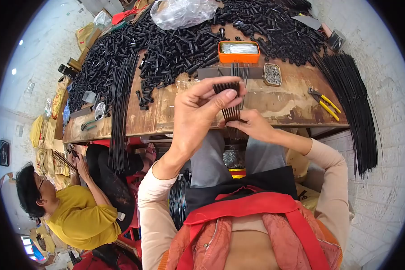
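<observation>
A worn wooden table [274,106] curves across the view. The left hand [194,108] pinches the upper end of a bundle of thin black rods [232,114]; the right hand [255,127], at the rods' four o'clock, closes round them lower down. An orange box [239,58] sits at twelve, yellow-handled pliers [328,110] at three. A slackened pinch could scatter rods.
</observation>
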`<state>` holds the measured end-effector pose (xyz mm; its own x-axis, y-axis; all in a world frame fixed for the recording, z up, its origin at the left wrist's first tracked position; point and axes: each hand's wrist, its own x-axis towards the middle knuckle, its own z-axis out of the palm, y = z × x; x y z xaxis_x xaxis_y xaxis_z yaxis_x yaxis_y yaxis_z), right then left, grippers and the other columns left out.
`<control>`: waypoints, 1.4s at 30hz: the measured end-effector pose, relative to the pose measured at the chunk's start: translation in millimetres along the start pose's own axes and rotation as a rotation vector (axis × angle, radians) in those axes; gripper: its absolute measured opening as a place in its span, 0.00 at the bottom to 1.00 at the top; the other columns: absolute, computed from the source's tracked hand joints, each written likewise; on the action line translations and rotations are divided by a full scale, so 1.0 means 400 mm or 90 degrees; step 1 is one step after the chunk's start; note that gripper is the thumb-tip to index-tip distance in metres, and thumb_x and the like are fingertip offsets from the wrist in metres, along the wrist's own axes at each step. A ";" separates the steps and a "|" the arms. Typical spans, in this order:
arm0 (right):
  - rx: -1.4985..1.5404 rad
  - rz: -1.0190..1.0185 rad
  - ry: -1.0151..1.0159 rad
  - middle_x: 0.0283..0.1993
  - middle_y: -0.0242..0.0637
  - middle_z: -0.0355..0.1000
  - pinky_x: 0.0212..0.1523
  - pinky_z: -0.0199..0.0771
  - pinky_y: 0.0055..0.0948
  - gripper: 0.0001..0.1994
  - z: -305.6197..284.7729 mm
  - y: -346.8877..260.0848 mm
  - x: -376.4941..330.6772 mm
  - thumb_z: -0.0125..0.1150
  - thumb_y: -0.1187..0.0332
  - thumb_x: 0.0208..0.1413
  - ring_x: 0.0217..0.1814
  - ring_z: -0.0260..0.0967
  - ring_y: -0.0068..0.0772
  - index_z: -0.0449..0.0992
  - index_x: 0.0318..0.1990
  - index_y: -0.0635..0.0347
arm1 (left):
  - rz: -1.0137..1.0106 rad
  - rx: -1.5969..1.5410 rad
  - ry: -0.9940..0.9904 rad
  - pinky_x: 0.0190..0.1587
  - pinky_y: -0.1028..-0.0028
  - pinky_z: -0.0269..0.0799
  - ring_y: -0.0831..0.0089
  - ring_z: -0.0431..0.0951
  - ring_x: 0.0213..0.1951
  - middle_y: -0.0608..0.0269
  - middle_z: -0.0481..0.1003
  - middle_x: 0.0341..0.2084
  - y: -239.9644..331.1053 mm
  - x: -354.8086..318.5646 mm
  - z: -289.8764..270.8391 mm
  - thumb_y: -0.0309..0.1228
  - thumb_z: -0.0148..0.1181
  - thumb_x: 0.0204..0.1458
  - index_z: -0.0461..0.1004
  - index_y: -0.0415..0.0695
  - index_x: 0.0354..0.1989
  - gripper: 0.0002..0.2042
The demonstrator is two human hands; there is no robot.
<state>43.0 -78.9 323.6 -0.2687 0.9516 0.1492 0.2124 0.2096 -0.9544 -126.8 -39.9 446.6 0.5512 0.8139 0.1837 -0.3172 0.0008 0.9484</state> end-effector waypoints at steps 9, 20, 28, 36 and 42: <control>-0.446 -0.257 0.001 0.44 0.44 0.72 0.46 0.71 0.36 0.13 -0.194 0.017 0.055 0.56 0.68 0.58 0.46 0.71 0.43 0.73 0.47 0.64 | 0.019 0.033 0.040 0.50 0.67 0.79 0.65 0.80 0.43 0.50 0.78 0.39 -0.025 -0.011 0.000 0.17 0.58 0.54 0.74 0.31 0.47 0.12; -0.738 -0.103 0.105 0.36 0.47 0.74 0.43 0.72 0.41 0.07 -0.457 0.113 0.428 0.58 0.70 0.53 0.42 0.72 0.51 0.77 0.36 0.62 | -0.044 0.112 -0.015 0.52 0.71 0.76 0.69 0.77 0.47 0.53 0.76 0.46 -0.031 -0.009 0.012 0.12 0.57 0.51 0.74 0.33 0.49 0.16; -0.771 0.012 0.086 0.29 0.47 0.76 0.37 0.74 0.41 0.06 -0.468 0.144 0.492 0.58 0.72 0.46 0.36 0.75 0.50 0.78 0.30 0.63 | 0.019 0.030 -0.069 0.55 0.63 0.75 0.61 0.71 0.56 0.49 0.71 0.52 -0.054 -0.014 -0.012 0.09 0.54 0.51 0.72 0.35 0.51 0.19; -0.584 -0.186 0.174 0.30 0.41 0.73 0.32 0.71 0.34 0.08 -0.409 -0.061 0.335 0.59 0.69 0.53 0.29 0.71 0.39 0.75 0.36 0.64 | -0.039 0.046 -0.016 0.53 0.69 0.76 0.67 0.77 0.48 0.48 0.75 0.46 -0.046 0.001 -0.003 0.14 0.56 0.53 0.71 0.32 0.52 0.17; -0.518 -0.380 0.141 0.33 0.38 0.72 0.29 0.70 0.27 0.12 -0.224 -0.323 0.051 0.62 0.75 0.52 0.29 0.70 0.30 0.77 0.45 0.58 | -0.046 0.001 0.037 0.50 0.70 0.78 0.70 0.79 0.44 0.51 0.78 0.41 -0.032 0.004 -0.009 0.21 0.56 0.56 0.71 0.33 0.54 0.16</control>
<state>94.0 -66.3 473.2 -0.3774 0.6458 0.6637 0.6945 0.6715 -0.2585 -124.7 -36.3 434.0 0.5263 0.8444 0.1000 -0.2774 0.0593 0.9589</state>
